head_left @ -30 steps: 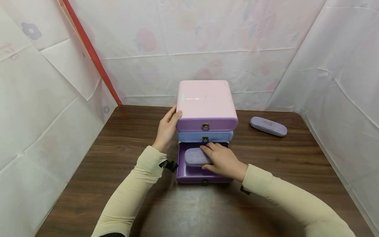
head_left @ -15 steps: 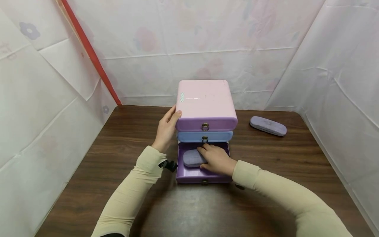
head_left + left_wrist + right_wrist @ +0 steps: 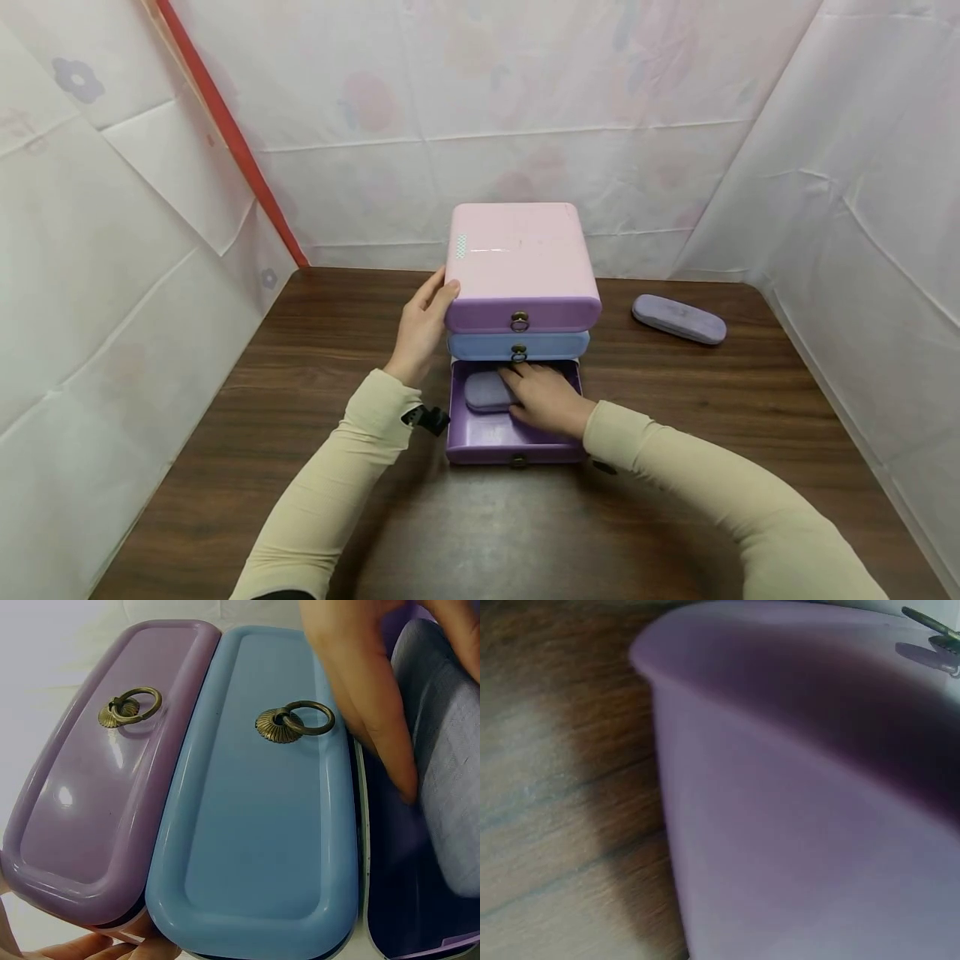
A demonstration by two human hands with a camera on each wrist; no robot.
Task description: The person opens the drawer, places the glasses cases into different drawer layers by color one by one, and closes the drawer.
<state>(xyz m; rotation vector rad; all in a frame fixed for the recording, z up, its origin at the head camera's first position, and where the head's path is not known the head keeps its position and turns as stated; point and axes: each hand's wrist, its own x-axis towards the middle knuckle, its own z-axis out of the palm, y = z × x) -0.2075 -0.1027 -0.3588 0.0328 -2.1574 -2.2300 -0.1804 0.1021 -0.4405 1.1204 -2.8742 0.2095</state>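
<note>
A small chest of drawers [image 3: 517, 258] with a pink top stands on the table, its lowest purple drawer [image 3: 483, 433] pulled out. Inside that drawer a greyish-purple glasses case [image 3: 486, 392] lies toward the back, gripped by my right hand [image 3: 551, 402] with fingers on its far side and thumb on the near side. The left wrist view shows a finger along the edge of the case [image 3: 450, 750]. My left hand [image 3: 420, 329] rests against the chest's upper left side, thumb at the front corner. The right wrist view shows mostly the drawer's outer side [image 3: 780, 847], with no hand visible.
Another purple glasses case [image 3: 678, 319] lies on the table to the right of the chest. The upper purple drawer [image 3: 480, 317] and the blue drawer [image 3: 480, 346], both with brass ring pulls, are pushed in. Pale patterned sheets [image 3: 360, 183] surround the table.
My right hand has moved left and lower into the drawer with the glasses case, which now sits slightly farther back. My left hand has stayed on the chest.
</note>
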